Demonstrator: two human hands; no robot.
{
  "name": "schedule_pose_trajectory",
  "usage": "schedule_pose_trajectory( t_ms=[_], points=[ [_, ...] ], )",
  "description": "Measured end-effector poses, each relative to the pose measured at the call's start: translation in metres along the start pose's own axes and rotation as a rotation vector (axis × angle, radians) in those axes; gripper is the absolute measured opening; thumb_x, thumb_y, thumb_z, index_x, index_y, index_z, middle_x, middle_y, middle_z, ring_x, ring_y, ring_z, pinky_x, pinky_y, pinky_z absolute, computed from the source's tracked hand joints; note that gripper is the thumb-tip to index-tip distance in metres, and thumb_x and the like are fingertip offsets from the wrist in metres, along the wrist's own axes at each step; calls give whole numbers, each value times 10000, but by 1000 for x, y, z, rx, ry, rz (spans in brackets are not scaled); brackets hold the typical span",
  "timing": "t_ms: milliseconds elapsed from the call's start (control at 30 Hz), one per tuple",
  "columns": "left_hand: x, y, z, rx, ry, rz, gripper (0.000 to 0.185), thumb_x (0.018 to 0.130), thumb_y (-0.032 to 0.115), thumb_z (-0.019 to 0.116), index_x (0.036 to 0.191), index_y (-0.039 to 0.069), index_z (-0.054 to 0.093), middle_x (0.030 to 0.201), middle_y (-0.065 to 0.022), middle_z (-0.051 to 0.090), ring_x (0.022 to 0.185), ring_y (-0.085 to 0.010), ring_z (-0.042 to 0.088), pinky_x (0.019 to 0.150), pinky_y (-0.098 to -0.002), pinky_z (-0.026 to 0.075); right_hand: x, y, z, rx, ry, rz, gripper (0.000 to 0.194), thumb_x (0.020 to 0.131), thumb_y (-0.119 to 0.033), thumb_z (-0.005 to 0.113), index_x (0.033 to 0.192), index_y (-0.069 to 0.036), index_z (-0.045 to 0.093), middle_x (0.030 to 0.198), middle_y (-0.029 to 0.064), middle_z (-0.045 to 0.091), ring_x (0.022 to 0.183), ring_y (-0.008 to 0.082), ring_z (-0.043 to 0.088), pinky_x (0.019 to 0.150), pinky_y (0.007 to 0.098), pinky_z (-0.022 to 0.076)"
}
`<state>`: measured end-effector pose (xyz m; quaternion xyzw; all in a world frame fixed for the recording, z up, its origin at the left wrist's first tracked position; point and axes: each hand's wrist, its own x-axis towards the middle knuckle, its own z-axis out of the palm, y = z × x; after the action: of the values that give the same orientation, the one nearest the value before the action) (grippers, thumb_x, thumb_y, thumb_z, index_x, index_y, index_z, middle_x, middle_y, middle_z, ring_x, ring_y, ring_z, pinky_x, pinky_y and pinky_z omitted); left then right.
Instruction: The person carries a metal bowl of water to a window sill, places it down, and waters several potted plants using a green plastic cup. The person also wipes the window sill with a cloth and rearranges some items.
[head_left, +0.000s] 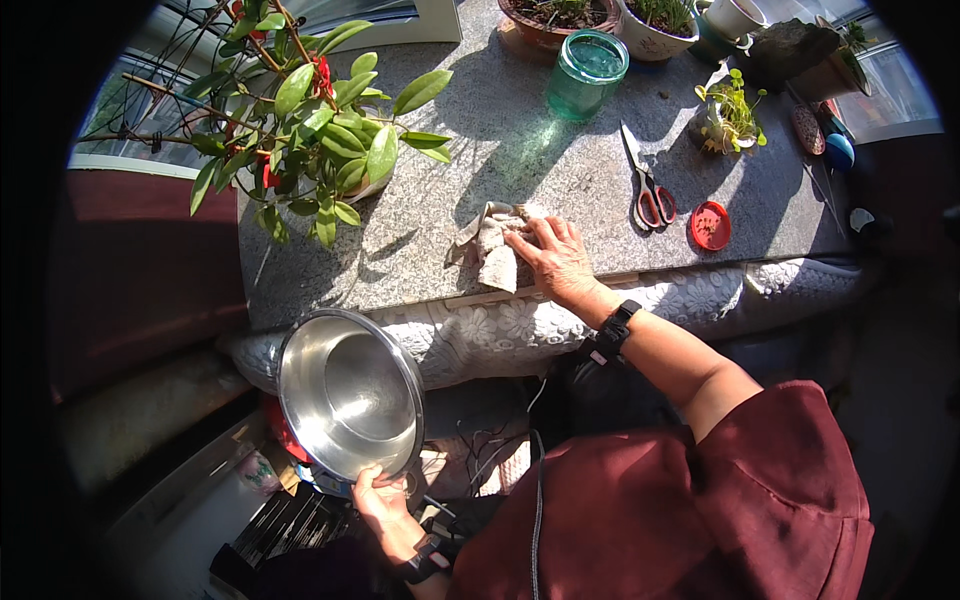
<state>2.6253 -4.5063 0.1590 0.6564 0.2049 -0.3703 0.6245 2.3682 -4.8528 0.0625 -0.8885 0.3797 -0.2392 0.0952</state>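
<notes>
A crumpled light cloth lies on the speckled stone windowsill, near its front edge. On the cloth rests my right hand, its fingers spread over the right part; whether they grip the fabric is hard to see. Below the sill, my left hand holds a stainless steel basin by its lower rim. The basin is tilted, its bright inside facing up, with nothing seen in it. Red-handled scissors lie right of the cloth, beside a small red lid with brown crumbs in it.
A leafy potted plant spreads over the sill's left side. A green glass jar stands farther back near a brown pot and a white pot. At right are a small plant and a dark rock. Patterned fabric lines the front edge.
</notes>
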Motion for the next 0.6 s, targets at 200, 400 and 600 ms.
schedule_pose_trajectory(
  t_ms=[200,400,600],
  points=[
    [4,0,18,-9,-34,3,282,698,-3,590,979,-32,585,919,-145,638,761,-299,638,650,-424,540,7,40,-5,20,12,307,504,731,-79,615,1221,-195,581,1219,116,489,1121,341,455,924,492,390],
    [16,-1,36,-17,-25,-4,289,702,5,599,990,0,580,919,-131,642,770,-293,632,655,-417,526,16,45,4,22,-186,103,458,728,-124,665,1173,-209,602,1309,102,465,1218,329,421,1022,443,349],
    [22,-5,46,50,-3,13,259,694,11,611,952,-8,591,883,-133,634,741,-274,631,641,-415,525,28,97,-30,1135,-39,694,313,854,-81,580,1157,-5,591,1012,94,665,926,111,608,766,260,491]
  ],
)
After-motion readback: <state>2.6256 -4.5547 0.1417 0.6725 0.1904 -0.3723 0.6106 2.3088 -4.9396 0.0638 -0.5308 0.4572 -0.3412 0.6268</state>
